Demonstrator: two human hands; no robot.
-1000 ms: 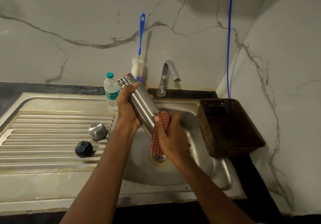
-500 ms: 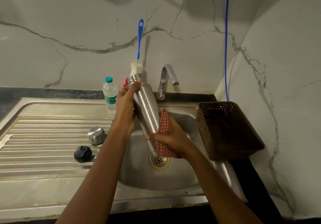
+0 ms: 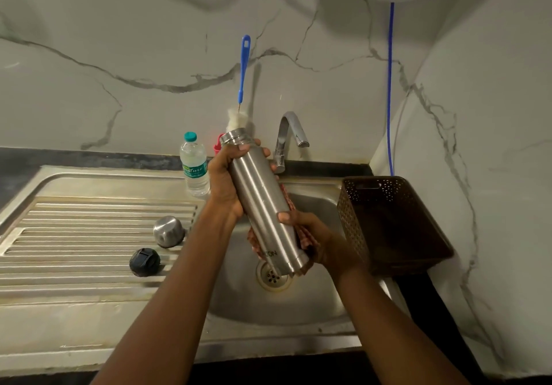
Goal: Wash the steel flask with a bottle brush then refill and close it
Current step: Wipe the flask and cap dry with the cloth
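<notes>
Near the low end of the steel flask (image 3: 263,205) there are small dark letters; the last ones look like "TON"; the ones before them are too faint to tell; the water bottle (image 3: 194,165) has a green label (image 3: 194,172) with a white curly word on it; it may say "nature", but it is too small to be sure; the tiny print under it is only a blur.

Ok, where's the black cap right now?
Head view: the black cap lies on the ribbed drainboard, left of the basin, just in front of the steel cup.
</notes>
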